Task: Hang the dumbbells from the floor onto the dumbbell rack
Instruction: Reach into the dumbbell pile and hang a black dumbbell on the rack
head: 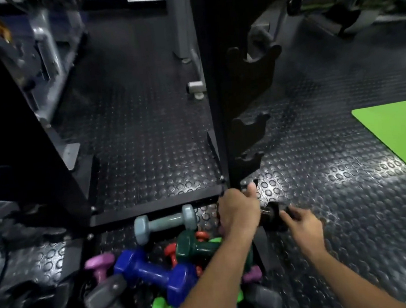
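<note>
This was a gym: studded black rubber flooring point(146, 134), a heap of coloured dumbbells point(155, 271), a black dumbbell rack point(246, 130), a green mat point(396, 132) and grey machines point(45, 52) showed it.

A green mat point(399, 131) lies on the studded black rubber floor point(141, 139) at right.

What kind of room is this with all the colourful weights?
Most likely a gym. Colourful dumbbells like the blue dumbbell lie heaped on studded rubber flooring, beside a black dumbbell rack, with a green exercise mat nearby.
</note>
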Demonstrator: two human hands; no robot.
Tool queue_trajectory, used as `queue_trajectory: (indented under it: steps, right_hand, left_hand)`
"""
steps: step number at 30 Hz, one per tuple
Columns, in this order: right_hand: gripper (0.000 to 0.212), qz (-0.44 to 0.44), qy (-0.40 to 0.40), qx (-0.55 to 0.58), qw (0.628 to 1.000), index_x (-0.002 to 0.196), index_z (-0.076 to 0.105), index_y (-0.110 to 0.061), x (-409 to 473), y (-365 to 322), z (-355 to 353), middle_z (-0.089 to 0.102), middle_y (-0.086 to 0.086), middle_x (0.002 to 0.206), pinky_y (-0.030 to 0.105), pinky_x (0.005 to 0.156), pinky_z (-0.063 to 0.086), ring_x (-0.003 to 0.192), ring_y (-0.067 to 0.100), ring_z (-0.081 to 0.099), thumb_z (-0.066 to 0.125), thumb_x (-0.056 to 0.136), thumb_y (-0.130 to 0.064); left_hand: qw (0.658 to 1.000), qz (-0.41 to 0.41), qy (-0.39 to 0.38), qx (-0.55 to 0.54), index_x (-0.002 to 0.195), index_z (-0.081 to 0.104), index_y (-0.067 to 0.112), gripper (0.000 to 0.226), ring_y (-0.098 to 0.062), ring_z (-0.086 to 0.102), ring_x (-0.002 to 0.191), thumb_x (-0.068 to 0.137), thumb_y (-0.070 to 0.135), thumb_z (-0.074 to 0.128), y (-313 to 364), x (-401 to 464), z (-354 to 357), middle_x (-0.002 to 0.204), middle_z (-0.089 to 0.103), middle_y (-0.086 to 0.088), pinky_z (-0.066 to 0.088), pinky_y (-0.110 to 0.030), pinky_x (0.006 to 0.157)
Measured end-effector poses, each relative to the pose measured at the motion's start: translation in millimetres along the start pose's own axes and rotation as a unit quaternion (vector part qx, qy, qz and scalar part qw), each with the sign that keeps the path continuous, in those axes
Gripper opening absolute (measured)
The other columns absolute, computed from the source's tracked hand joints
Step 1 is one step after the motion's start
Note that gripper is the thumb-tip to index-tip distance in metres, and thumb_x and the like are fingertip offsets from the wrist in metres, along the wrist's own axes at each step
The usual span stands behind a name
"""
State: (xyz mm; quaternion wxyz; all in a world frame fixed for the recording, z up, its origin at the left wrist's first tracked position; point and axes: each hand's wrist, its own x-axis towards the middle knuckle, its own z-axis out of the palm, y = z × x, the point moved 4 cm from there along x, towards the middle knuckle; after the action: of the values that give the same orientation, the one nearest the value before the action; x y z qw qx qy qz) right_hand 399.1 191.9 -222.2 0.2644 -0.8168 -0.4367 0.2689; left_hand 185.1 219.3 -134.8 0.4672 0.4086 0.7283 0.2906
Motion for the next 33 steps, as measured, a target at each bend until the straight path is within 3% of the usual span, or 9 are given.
queue_trajectory:
  steps: [4,8,10,13,18,23,26,29,33]
  right_hand:
    - [0.028,0.044,-0.029,0.048,0.997,0.105,0.070,-0.017,18,-2,2,0.073,0.001,0.096,0.039,0.094,0.052,0.098,0.026,0.070,0.075,0.091,-0.040]
    - [0.054,0.086,-0.059,0.082,0.991,0.098,0.072,-0.016,44,-10,8,0.074,0.003,0.096,0.040,0.095,0.052,0.097,0.025,0.069,0.075,0.079,-0.066]
    - [0.052,0.092,-0.087,0.074,0.989,0.091,0.074,-0.013,46,-6,15,0.076,0.009,0.095,0.038,0.088,0.054,0.092,0.027,0.070,0.076,0.080,-0.064]
    - [0.061,0.090,-0.117,0.100,0.984,0.106,0.064,-0.021,40,2,28,0.076,0.002,0.101,0.037,0.092,0.056,0.094,0.021,0.072,0.088,0.066,-0.060]
    - [0.063,0.042,-0.065,0.092,0.993,0.125,0.056,-0.012,28,-1,29,0.069,-0.002,0.099,0.030,0.082,0.051,0.089,0.018,0.067,0.089,0.076,-0.033]
    - [0.057,0.003,-0.017,0.039,0.999,0.122,0.064,-0.017,21,-5,18,0.072,-0.007,0.085,0.034,0.076,0.055,0.083,0.019,0.071,0.087,0.075,-0.040]
    - [0.059,-0.034,0.004,0.033,0.999,0.125,0.067,-0.022,22,-15,-6,0.068,-0.018,0.077,0.029,0.071,0.054,0.072,0.003,0.066,0.087,0.074,-0.044]
    - [0.060,-0.051,0.001,0.061,0.997,0.124,0.068,-0.028,33,-27,-35,0.065,-0.026,0.081,0.022,0.069,0.050,0.076,-0.006,0.063,0.092,0.070,-0.037]
    - [0.067,-0.073,-0.020,0.069,0.995,0.115,0.063,-0.043,64,-51,-66,0.074,-0.019,0.102,0.043,0.088,0.061,0.090,0.007,0.074,0.091,0.056,-0.054]
  left_hand:
    - [0.997,-0.011,0.044,0.069,0.089,0.070,0.012,0.034,-0.017,0.067,0.068,0.096,0.045,0.066,-19,31,-8,0.087,0.073,-0.005,0.050,-0.030,0.054]
    - [0.995,0.006,0.024,0.098,0.107,0.067,0.017,0.072,-0.020,0.064,0.092,0.069,0.078,0.073,-49,49,-10,0.105,0.067,-0.001,0.044,-0.030,0.064]
    - [0.996,-0.002,-0.026,0.087,0.106,0.069,0.020,0.068,-0.019,0.066,0.092,0.067,0.074,0.078,-54,57,-5,0.102,0.070,0.001,0.049,-0.030,0.068]
    - [0.993,0.000,-0.026,0.119,0.107,0.064,0.023,0.071,-0.021,0.067,0.095,0.060,0.075,0.076,-59,70,-3,0.101,0.070,0.003,0.058,-0.039,0.084]
    - [0.996,-0.040,-0.069,0.032,0.119,0.042,0.013,0.068,-0.019,0.059,0.099,0.080,0.053,0.081,-65,82,3,0.108,0.059,0.000,0.046,-0.034,0.081]
    - [0.999,-0.042,-0.023,-0.024,0.088,0.073,0.016,0.028,-0.021,0.071,0.088,0.079,0.040,0.085,-69,78,8,0.084,0.075,0.002,0.052,-0.031,0.073]
    - [1.000,-0.015,0.008,-0.017,0.076,0.074,0.021,0.027,-0.015,0.072,0.078,0.070,0.043,0.088,-59,63,6,0.073,0.076,0.007,0.056,-0.031,0.070]
    - [0.997,-0.037,0.006,-0.069,0.076,0.075,0.018,0.024,-0.015,0.074,0.070,0.070,0.035,0.090,-49,42,14,0.070,0.076,0.005,0.058,-0.030,0.062]
    - [0.964,-0.151,-0.069,-0.208,0.093,0.074,0.006,0.027,-0.030,0.078,0.075,0.074,0.017,0.088,-43,25,43,0.081,0.079,-0.013,0.064,-0.051,0.059]
